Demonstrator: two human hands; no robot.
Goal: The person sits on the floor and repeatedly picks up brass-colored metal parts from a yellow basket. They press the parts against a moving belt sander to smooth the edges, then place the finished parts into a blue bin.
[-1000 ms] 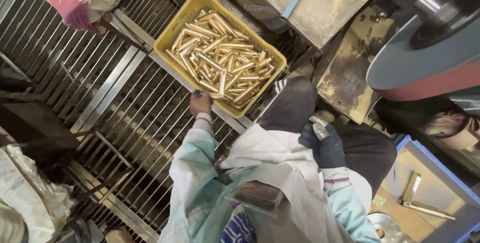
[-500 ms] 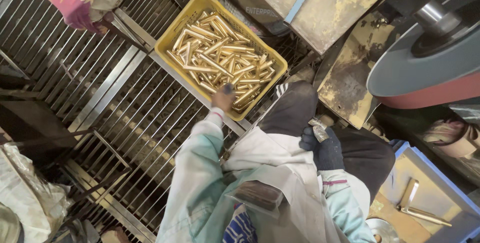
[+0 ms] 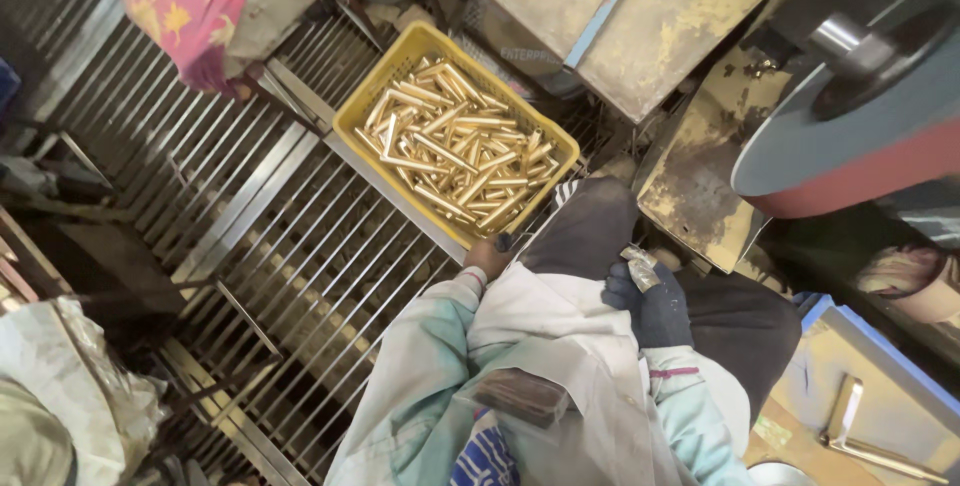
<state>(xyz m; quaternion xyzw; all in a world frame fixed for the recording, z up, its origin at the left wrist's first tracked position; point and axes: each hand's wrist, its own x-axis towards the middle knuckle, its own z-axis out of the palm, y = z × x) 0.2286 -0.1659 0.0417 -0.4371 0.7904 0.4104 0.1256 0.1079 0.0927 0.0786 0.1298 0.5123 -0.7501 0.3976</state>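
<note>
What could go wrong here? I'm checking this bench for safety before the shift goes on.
1. The yellow crate of brass tubes sits on a grate of metal bars; a tube dropped by the left hand at its near rim could slip between them.
2. The gloved right hand holds a small metal piece near the large wheel; glove or loose sleeve might catch if it spins.
</note>
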